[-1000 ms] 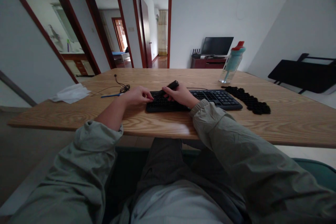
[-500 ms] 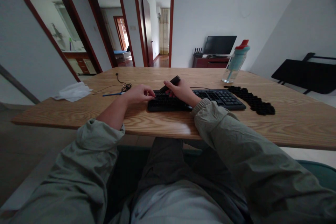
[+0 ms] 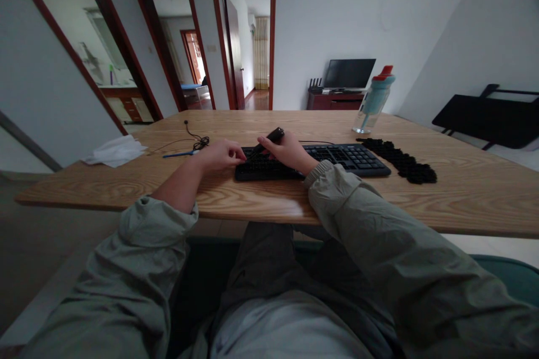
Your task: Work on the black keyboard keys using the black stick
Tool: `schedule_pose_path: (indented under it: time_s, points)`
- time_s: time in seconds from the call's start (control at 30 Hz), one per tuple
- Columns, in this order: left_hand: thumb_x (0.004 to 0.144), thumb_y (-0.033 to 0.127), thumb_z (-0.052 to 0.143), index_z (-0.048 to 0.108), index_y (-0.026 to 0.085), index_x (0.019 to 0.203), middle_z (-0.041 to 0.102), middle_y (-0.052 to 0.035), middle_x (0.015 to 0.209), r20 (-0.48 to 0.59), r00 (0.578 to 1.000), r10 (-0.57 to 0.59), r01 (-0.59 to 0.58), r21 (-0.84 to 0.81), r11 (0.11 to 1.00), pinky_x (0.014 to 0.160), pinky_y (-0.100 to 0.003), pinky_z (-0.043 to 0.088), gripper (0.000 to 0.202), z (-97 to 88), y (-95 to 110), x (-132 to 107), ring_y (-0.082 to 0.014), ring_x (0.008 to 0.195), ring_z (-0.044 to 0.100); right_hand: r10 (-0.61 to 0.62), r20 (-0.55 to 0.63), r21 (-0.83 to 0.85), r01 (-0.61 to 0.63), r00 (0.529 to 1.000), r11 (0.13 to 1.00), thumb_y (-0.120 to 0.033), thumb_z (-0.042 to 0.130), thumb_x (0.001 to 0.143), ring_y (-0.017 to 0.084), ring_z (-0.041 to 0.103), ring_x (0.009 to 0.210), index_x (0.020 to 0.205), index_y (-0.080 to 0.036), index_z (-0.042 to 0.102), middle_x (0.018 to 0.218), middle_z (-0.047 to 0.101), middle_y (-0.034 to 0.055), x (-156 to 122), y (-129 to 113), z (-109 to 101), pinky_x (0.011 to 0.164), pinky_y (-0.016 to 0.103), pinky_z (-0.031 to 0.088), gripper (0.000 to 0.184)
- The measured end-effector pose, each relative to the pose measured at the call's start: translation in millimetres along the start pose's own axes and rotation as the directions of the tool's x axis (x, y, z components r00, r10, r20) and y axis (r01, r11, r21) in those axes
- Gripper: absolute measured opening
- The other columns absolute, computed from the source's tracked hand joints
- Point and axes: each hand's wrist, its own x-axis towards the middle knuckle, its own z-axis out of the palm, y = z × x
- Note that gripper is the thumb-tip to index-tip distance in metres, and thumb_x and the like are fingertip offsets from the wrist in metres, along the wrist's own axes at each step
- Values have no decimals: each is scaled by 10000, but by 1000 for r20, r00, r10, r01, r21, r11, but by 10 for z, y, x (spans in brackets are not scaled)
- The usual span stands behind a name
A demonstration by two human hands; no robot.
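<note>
A black keyboard (image 3: 349, 158) lies on the wooden table (image 3: 269, 196) in front of me. My right hand (image 3: 288, 151) is closed round a slim black tool (image 3: 272, 138), whose tip points down at the keys on the keyboard's left part. My left hand (image 3: 219, 154) rests at the keyboard's left end, fingers pinched together against the edge keys; what they hold, if anything, is too small to make out. A row of loose black keycaps (image 3: 400, 160) lies to the right of the keyboard.
A teal water bottle with a red lid (image 3: 374, 99) stands at the back right. At the left lie a white cloth (image 3: 113, 151), a blue pen (image 3: 177, 153) and a coiled black cable (image 3: 197, 139). Open doorways and a monitor (image 3: 348, 74) are behind the table.
Both hands stay at the keyboard's left part. The black tool in my right hand has shifted only slightly; the view itself has wobbled a little.
</note>
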Motion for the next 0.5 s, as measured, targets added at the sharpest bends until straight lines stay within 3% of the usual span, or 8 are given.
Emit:
schedule_pose_path:
  time_s: [0.5]
  points:
    - [841,254,612,754,174,856,713,-57,873,-19,992,127,-126,43,991,748,-278,458,163,50,58,-79,-173,789,617,-113,0,-163,111,994,980,-530,560,916,146,571,595,750,-147,648,642,654,45,-183,-229,-15,560,268,398,426]
